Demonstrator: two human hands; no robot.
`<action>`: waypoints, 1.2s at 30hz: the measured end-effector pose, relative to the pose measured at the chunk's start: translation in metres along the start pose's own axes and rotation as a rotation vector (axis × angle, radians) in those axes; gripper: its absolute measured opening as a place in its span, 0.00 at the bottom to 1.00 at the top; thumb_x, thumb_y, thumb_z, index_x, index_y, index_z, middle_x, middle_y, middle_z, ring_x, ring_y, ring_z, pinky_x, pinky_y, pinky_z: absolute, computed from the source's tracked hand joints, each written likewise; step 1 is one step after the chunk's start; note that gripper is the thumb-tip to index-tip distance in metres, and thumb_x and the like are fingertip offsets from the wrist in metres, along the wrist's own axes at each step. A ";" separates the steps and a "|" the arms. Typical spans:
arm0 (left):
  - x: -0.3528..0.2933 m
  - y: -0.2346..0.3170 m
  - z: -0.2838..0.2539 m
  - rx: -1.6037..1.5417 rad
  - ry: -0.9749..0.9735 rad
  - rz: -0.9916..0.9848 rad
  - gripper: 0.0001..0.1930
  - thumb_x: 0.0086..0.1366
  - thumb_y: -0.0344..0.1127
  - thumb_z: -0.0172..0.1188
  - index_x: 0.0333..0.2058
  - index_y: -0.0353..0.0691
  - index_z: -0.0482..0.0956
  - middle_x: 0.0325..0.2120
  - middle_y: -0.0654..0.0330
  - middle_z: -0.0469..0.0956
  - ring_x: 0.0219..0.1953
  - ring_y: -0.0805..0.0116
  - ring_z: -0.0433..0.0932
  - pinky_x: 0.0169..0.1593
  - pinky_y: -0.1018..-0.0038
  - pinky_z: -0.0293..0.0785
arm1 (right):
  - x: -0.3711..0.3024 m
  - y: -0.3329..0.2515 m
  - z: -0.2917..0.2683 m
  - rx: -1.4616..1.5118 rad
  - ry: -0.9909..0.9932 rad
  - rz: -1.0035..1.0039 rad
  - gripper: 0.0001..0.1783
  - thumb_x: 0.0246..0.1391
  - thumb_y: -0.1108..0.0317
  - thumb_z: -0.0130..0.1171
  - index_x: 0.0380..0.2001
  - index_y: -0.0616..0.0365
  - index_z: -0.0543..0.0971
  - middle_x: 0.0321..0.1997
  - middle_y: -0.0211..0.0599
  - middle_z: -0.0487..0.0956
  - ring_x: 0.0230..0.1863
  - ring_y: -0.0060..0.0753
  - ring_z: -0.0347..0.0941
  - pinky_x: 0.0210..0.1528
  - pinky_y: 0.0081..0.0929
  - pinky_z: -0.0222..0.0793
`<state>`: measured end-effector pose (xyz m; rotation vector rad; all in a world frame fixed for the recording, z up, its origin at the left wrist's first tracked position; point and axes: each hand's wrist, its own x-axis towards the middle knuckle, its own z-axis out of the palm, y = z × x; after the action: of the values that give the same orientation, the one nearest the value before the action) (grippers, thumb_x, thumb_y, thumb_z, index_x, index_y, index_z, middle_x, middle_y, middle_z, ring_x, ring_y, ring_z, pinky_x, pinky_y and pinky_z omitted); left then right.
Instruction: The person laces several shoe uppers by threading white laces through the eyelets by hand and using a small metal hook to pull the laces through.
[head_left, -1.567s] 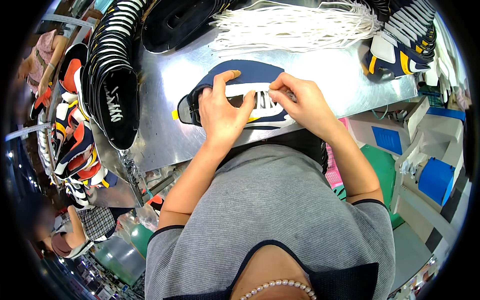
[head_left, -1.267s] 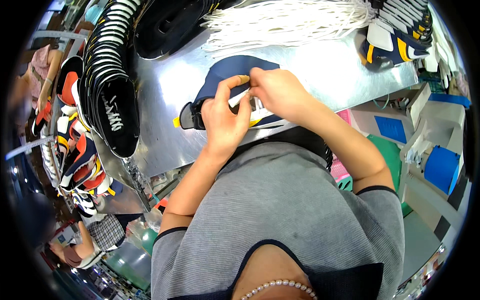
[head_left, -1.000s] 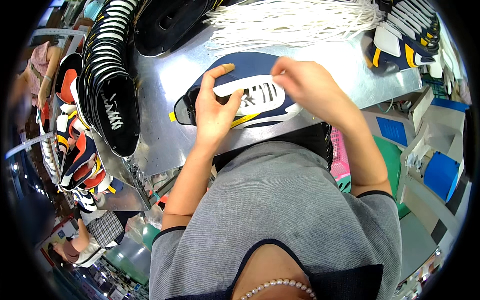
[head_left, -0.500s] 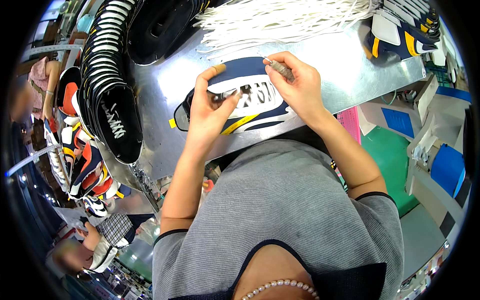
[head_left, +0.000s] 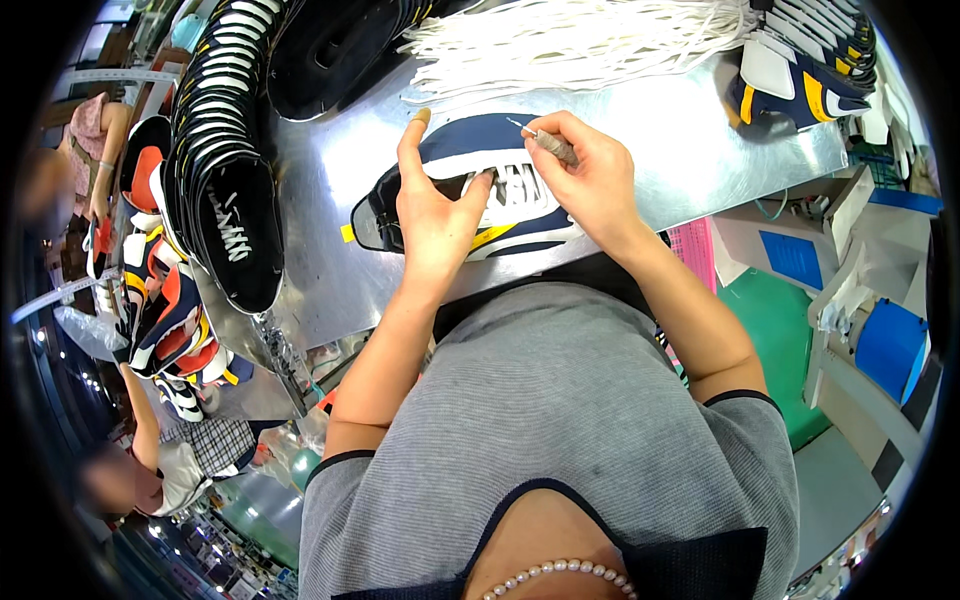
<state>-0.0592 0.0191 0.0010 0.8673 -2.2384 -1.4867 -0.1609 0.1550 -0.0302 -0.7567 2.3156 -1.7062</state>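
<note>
A navy, white and yellow shoe upper (head_left: pixel 470 140) lies sideways on the metal table before me, its heel with a yellow tab to the left. White lace (head_left: pixel 520 190) crosses its throat. My left hand (head_left: pixel 435 225) rests on the upper near the ankle opening, thumb on the lacing, index finger stretched away and wearing a yellowish finger cover. Its other fingers are mostly hidden. My right hand (head_left: pixel 600 185) is closed round an awl (head_left: pixel 555 148) with a wrapped tan handle. The awl's thin metal tip points left, over the navy edge of the upper.
White laces (head_left: pixel 580 45) lie in a heap along the far side. A long row of nested black uppers (head_left: pixel 240 240) stands at left, and navy uppers (head_left: pixel 800 80) are stacked far right. Co-workers, one in a checked garment (head_left: pixel 210 447), are at left beside orange-lined shoes (head_left: pixel 170 310).
My left thumb has shifted right onto the lacing, and my index finger has straightened away from the upper. The awl has moved slightly left. A co-worker's arm at lower left now reaches farther out.
</note>
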 end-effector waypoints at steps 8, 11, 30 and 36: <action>0.008 0.000 -0.028 -0.485 -0.370 -0.184 0.41 0.55 0.19 0.68 0.66 0.35 0.57 0.49 0.48 0.77 0.49 0.64 0.79 0.54 0.70 0.76 | -0.001 0.005 -0.005 0.104 0.024 0.035 0.09 0.53 0.69 0.65 0.39 0.50 0.84 0.26 0.31 0.83 0.23 0.26 0.78 0.27 0.23 0.71; 0.008 0.010 -0.033 -0.477 -0.403 -0.268 0.40 0.56 0.20 0.67 0.66 0.36 0.58 0.47 0.49 0.78 0.47 0.66 0.79 0.53 0.71 0.76 | 0.000 0.008 -0.008 0.057 -0.065 -0.218 0.15 0.47 0.73 0.67 0.41 0.49 0.84 0.27 0.27 0.81 0.24 0.29 0.78 0.25 0.24 0.70; 0.033 0.003 -0.023 -0.146 -0.285 -0.152 0.29 0.72 0.38 0.58 0.65 0.39 0.58 0.37 0.51 0.83 0.39 0.66 0.82 0.45 0.72 0.77 | -0.027 -0.028 -0.011 0.077 -0.392 -0.190 0.10 0.52 0.71 0.67 0.38 0.57 0.85 0.26 0.34 0.80 0.24 0.30 0.75 0.28 0.27 0.70; -0.022 0.003 -0.053 0.266 -0.183 0.384 0.23 0.64 0.30 0.65 0.56 0.33 0.71 0.49 0.43 0.79 0.49 0.48 0.81 0.52 0.64 0.77 | -0.036 -0.015 -0.037 0.197 -0.261 0.429 0.12 0.58 0.66 0.67 0.40 0.64 0.85 0.26 0.24 0.79 0.27 0.11 0.68 0.29 0.17 0.65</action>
<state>-0.0140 -0.0040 0.0269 0.3437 -2.5939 -1.1496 -0.1411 0.2000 -0.0095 -0.3806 1.9260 -1.5099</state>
